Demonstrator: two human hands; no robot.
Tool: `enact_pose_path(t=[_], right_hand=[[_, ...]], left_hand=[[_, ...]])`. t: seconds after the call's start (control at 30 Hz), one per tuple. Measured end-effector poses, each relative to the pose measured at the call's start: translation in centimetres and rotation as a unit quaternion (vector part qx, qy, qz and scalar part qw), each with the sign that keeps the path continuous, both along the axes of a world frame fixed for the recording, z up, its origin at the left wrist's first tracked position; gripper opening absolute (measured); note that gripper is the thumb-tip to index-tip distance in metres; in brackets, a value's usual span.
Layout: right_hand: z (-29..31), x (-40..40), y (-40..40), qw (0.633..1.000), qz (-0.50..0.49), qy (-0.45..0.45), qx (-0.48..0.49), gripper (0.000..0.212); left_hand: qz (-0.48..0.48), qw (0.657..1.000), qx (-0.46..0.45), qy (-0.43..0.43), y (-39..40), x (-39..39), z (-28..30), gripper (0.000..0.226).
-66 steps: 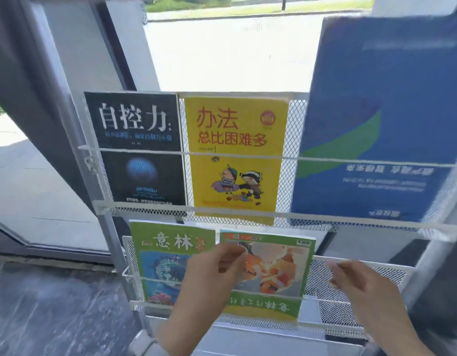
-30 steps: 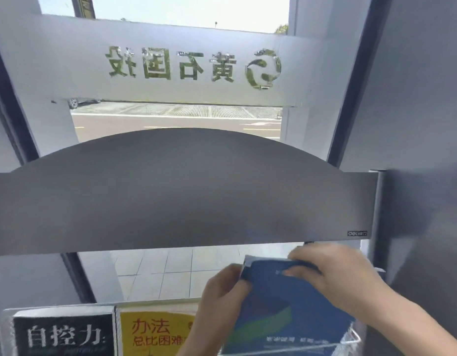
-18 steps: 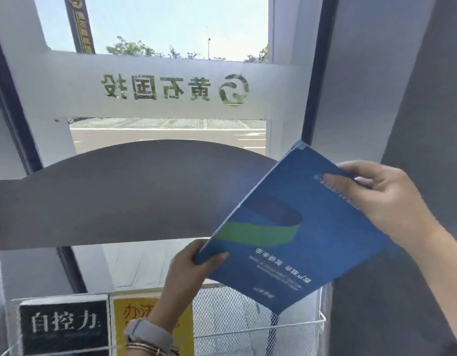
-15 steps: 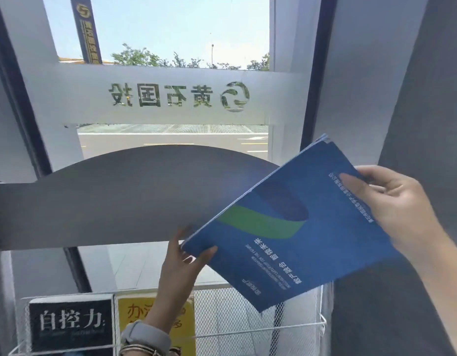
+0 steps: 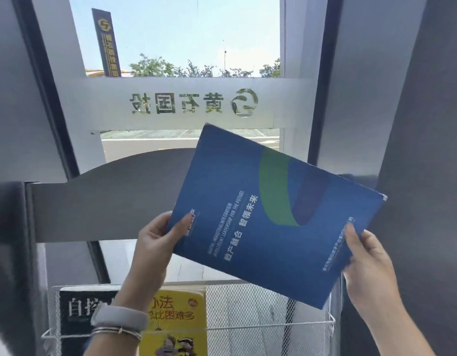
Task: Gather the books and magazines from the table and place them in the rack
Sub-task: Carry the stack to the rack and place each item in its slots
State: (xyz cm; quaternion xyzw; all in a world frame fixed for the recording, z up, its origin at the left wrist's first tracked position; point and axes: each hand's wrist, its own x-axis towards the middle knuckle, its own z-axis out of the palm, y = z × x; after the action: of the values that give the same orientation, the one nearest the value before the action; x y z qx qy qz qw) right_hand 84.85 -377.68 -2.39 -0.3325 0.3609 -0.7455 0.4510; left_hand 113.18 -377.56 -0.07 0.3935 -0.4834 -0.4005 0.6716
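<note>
Blue magazine [image 5: 248,227] with green swoosh, tilted, aloft above white mesh rack [image 5: 248,304] holding black book [image 5: 78,314] and yellow book [image 5: 178,319].

2 hands: left hand [image 5: 155,242], right hand [image 5: 368,263]; 1 blue magazine [image 5: 273,217]; 2 books in rack: black book [image 5: 78,312], yellow book [image 5: 178,319]; 1 rack [image 5: 260,304].

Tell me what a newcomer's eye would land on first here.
First, the big blue magazine with a green swoosh, held tilted in mid-air at centre, above the white mesh rack. The left hand pinches its lower left edge, the right hand its lower right corner. Below left, a black book and a yellow book stand in the rack.
</note>
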Motion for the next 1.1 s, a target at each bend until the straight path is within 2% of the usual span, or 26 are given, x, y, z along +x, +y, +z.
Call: enact_pose_path(t=[0.07, 0.17, 0.2, 0.23, 0.33, 0.47, 0.67, 0.77, 0.87, 1.0, 1.1], right_hand=[[-0.5, -0.2, -0.4, 0.994, -0.055, 0.087, 0.030, 0.016], [0.5, -0.4, -0.6, 0.958, -0.149, 0.241, 0.034, 0.066], [1.1, -0.3, -0.5, 0.942, -0.157, 0.296, 0.007, 0.080], [1.8, 0.0, -0.5, 0.925, -0.147, 0.349, -0.022, 0.084], [2.9, 0.9, -1.2, 0.904, -0.048, 0.424, -0.026, 0.061], [1.5, 1.2, -2.6, 0.877, -0.022, 0.479, -0.023, 0.020], [0.4, 0.4, -3.7, 0.884, 0.040, 0.466, -0.005, 0.033], [-0.7, 0.0, -4.1, 0.886, 0.061, 0.459, 0.017, 0.037], [-2.5, -0.2, -4.3, 0.867, 0.059, 0.492, 0.049, 0.037], [-5.6, -0.4, -4.2, 0.836, 0.061, 0.539, 0.084, 0.020], [-7.8, -0.6, -4.0, 0.813, 0.068, 0.567, 0.112, 0.025]], left_hand=[[0.017, 0.997, -0.029, -0.066, 0.0, 0.5, 2.9, 0.006], [0.038, 0.975, -0.078, -0.206, -0.2, 0.9, 6.8, 0.006], [0.041, 0.963, -0.085, -0.254, -0.2, 0.7, 7.8, 0.005], [0.040, 0.950, -0.094, -0.294, -0.2, 0.5, 8.6, 0.004], [0.050, 0.906, -0.103, -0.408, -0.7, -0.6, 10.0, 0.006], [0.051, 0.858, -0.069, -0.507, -2.0, -1.4, 9.9, 0.026], [0.024, 0.842, -0.046, -0.537, -3.7, -1.7, 9.0, 0.015], [0.016, 0.841, -0.031, -0.540, -4.6, -1.9, 7.7, 0.022], [0.001, 0.832, 0.003, -0.555, -5.7, -2.0, 5.4, 0.023], [-0.025, 0.801, 0.032, -0.597, -6.7, -2.3, 1.8, 0.023], [-0.048, 0.778, 0.055, -0.624, -7.1, -2.6, -0.7, 0.025]])
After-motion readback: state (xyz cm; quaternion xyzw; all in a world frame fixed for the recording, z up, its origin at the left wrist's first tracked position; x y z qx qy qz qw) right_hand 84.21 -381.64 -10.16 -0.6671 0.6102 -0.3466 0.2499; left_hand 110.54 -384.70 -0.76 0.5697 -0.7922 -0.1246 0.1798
